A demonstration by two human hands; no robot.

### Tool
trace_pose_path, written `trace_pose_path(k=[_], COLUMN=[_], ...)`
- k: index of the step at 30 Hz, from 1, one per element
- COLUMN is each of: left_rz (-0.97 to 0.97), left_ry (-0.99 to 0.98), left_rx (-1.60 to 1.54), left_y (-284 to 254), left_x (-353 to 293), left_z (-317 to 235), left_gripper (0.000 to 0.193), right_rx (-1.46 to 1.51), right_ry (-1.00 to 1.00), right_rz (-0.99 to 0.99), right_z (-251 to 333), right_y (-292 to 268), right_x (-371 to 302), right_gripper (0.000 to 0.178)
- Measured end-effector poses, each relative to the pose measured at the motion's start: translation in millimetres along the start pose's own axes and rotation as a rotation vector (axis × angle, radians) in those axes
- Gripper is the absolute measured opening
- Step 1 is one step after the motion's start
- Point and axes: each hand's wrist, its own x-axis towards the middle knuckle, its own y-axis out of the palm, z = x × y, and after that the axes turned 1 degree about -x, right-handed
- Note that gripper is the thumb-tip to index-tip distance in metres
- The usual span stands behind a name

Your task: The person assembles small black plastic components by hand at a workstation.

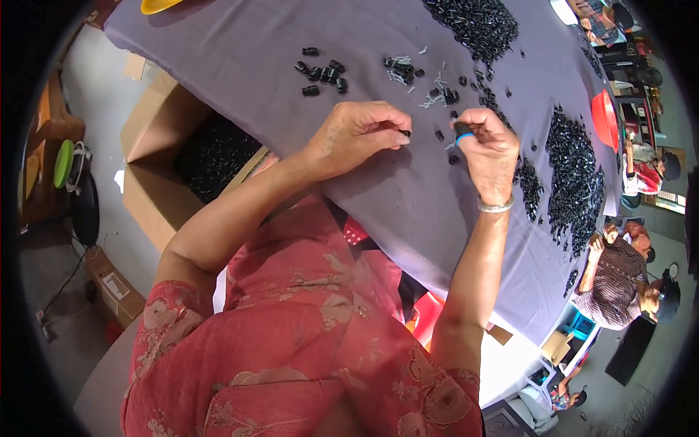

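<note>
Over the grey cloth-covered table, my left hand pinches a small black plastic piece between thumb and fingertips. My right hand is closed around a short black tool with a blue band; its tip is too small to make out. The two hands are apart. Beyond them lie a cluster of black plastic parts, a mix of black parts and pale pins, and more pale pins. A few loose black pieces are scattered between my hands.
Large heaps of small black parts lie at the far side and the right. A red bowl and a yellow dish sit near the edges. An open cardboard box holds black parts at left. People sit at right.
</note>
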Motion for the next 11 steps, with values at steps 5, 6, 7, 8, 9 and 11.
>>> trace_pose_path(k=[5, 6, 7, 8, 9, 11], left_rz=[-0.008, -0.012, -0.015, -0.017, -0.020, -0.021], left_ry=[-0.001, 0.004, 0.010, 0.010, 0.001, -0.006], left_rx=[-0.006, -0.013, -0.021, -0.021, -0.002, 0.015], left_y=[-1.0, -0.9, -1.1, -1.9, -2.4, -2.9], left_x=[0.6, 0.5, 0.4, 0.0, 0.0, 0.1], left_z=[2.7, 3.1, 3.3, 3.3, 3.4, 3.6], left_gripper=[0.013, 0.013, 0.013, 0.013, 0.013, 0.013], right_rx=[0.122, 0.124, 0.037, -0.051, -0.051, -0.039], right_ry=[-0.057, -0.057, -0.124, -0.191, -0.159, -0.156], right_rz=[0.122, 0.125, 0.131, 0.137, 0.133, 0.131], right_z=[15.9, 17.2, 18.8, 19.8, 18.8, 15.6], right_y=[27.8, 29.7, 30.9, 31.9, 32.0, 33.4], right_x=[-11.8, -12.2, -12.1, -12.1, -13.2, -14.2], right_gripper=[0.022, 0.022, 0.022, 0.022, 0.021, 0.022])
